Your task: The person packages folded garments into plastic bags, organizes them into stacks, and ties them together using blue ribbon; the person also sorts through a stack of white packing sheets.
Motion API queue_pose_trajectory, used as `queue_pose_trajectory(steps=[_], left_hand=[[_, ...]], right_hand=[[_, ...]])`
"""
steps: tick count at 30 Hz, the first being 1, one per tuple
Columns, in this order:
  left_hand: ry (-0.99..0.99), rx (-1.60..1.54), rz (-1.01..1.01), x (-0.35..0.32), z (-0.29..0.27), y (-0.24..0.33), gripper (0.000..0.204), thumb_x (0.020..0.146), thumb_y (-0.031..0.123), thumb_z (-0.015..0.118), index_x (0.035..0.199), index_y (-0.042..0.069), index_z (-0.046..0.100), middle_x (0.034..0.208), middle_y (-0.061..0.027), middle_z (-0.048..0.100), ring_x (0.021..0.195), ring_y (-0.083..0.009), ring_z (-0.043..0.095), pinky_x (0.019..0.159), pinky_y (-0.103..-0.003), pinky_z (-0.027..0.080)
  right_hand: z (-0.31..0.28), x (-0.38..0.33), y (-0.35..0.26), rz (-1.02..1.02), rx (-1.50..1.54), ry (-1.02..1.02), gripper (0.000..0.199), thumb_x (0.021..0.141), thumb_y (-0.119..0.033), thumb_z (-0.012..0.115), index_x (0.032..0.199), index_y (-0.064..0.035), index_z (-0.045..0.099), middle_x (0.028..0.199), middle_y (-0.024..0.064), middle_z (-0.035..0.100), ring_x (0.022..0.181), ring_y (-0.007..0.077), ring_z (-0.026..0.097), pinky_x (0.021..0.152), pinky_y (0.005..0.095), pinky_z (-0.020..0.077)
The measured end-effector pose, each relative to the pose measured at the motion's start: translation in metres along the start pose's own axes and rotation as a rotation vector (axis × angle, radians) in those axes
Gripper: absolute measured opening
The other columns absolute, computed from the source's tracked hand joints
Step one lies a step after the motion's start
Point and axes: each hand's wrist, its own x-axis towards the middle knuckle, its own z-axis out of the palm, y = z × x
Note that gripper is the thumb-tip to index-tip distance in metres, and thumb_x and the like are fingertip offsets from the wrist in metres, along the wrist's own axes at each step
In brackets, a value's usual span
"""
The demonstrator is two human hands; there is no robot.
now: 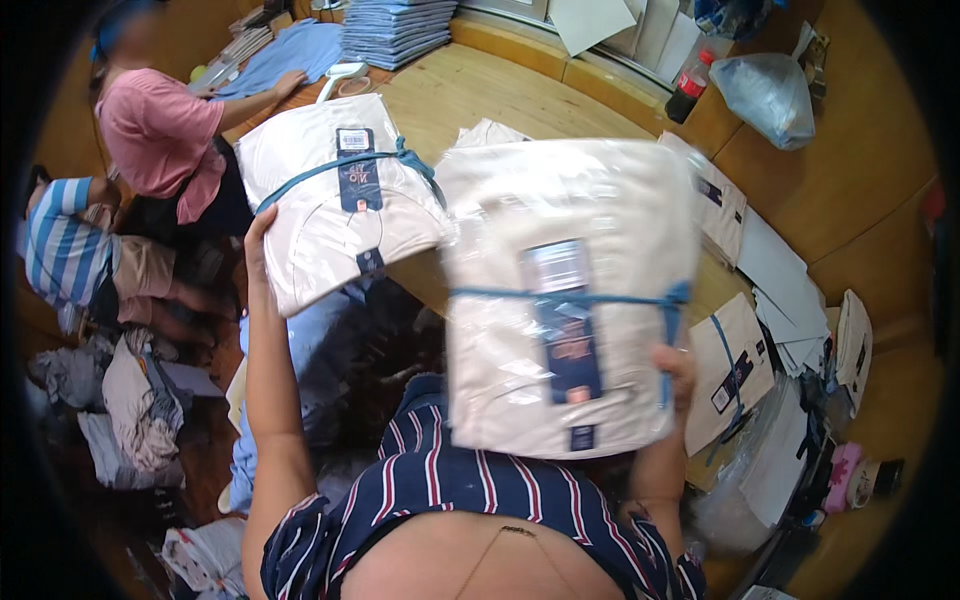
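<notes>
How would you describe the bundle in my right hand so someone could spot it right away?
Above the wooden floor, two cream bundles are held up. The right hand grips the nearer bundle: plastic-wrapped, dark label, blue string running straight across. The left bundle has its string slanted.

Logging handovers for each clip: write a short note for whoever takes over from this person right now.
Left hand: raised, gripping the edge of a cream folded-garment bundle in clear plastic tied with blue ribbon.
Right hand: holding up a second, larger cream plastic-wrapped bundle with blue ribbon by its right edge.
Done: both bundles are wrapped, tied and tagged; similar tied packs lie on the wooden floor to the right.
Left: neither bundle is set down yet. Another person in a pink shirt works on a blue garment nearby.
</notes>
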Motion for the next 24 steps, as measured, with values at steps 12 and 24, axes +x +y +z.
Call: queue_pose_trajectory(steps=[12, 24], left_hand=[[-0.001, 1.164, -0.432, 0.267, -0.118, 0.057, 0.049, 0.069, 0.030, 0.061, 0.107, 0.004, 0.046, 0.093, -0.0137, 0.056, 0.076, -0.0217, 0.058, 0.063, -0.036, 0.049], [-1.068, 0.813, -0.187, 0.154, 0.120, -0.059, 0.055, 0.081, 0.029, 0.047, 0.125, 0.005, 0.025, 0.106, -0.0112, 0.050, 0.096, -0.0161, 0.047, 0.081, -0.027, 0.037]], right_hand=[[0.052, -0.038, -0.007, -0.528, 0.377, 0.578, 0.050, 0.075, -0.025, 0.049, 0.118, -0.0020, 0.035, 0.110, 0.0150, 0.046, 0.093, 0.0254, 0.050, 0.078, 0.0351, 0.0440], [0.051, 0.013, 0.056, -0.471, 0.154, 0.560, 0.054, 0.070, -0.021, 0.048, 0.115, 0.0060, 0.034, 0.108, 0.0208, 0.047, 0.095, 0.0301, 0.051, 0.083, 0.0396, 0.0408]])
